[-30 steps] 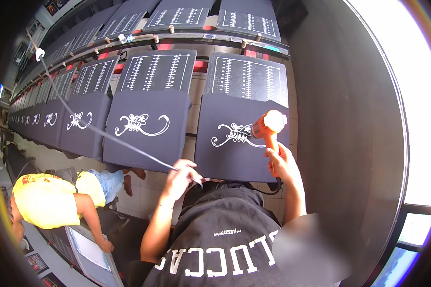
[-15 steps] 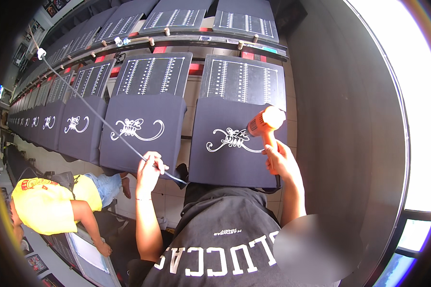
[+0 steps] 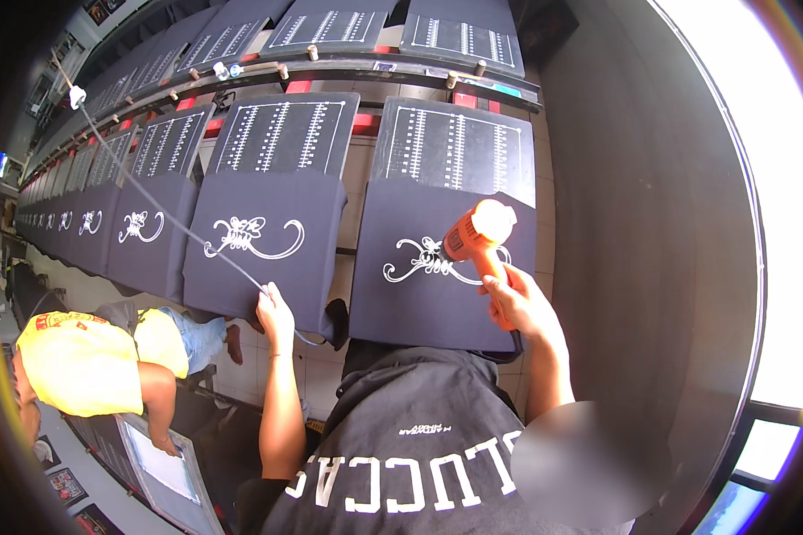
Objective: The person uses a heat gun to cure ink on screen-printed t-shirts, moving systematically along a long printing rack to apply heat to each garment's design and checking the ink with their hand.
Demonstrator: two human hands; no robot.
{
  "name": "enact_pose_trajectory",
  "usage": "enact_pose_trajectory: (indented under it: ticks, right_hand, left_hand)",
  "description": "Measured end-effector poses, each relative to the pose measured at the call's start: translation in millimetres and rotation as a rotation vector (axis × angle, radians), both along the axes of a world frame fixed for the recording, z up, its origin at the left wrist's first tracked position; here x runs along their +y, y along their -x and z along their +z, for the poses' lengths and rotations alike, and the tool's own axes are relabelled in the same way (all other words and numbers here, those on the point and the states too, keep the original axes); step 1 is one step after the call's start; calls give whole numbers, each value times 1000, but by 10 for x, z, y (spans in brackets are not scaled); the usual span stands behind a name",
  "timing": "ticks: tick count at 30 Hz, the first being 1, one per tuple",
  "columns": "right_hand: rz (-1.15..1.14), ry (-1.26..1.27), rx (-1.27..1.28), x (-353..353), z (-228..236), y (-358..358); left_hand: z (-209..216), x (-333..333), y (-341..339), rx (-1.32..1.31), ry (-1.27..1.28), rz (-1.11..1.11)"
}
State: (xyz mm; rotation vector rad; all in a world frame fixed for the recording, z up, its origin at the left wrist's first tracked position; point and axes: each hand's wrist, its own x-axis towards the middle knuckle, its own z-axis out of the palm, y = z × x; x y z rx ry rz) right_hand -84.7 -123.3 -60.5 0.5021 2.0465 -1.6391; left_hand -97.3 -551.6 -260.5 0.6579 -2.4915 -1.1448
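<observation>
Gripping orange plastic pistol-shaped heat gun [image 3: 478, 230] in R hand [image 3: 522, 305], ctr-R of frame, nozzle over white curly print [image 3: 405, 259] on black cloth [image 3: 428, 314]; prob. light, stiff, hot-nosed, best held by handle; L hand [image 3: 277, 316], ctr-L, closed on thin grey cord [image 3: 191, 234], prob. bendy

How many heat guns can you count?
1: the orange heat gun, held in the right hand over the dark fabric with the white print. Others may be hidden.

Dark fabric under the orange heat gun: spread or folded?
Spread: the dark fabric lies flat over the gridded board, its white print facing up.
</observation>
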Motion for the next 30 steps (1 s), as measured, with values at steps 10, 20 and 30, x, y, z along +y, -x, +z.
enact_pose_trajectory:
  ticks: [10,20,30]
  right_hand:
    - [-21,-45,-32,-113,182,-235]
    - [9,-72,-51,-246,162,-139]
    - [37,-76,-30,-342,128,-159]
  left_hand:
    - [-230,50,28,25,304,105]
    - [-209,35,18,-9,315,93]
    - [-237,7,16,52,347,68]
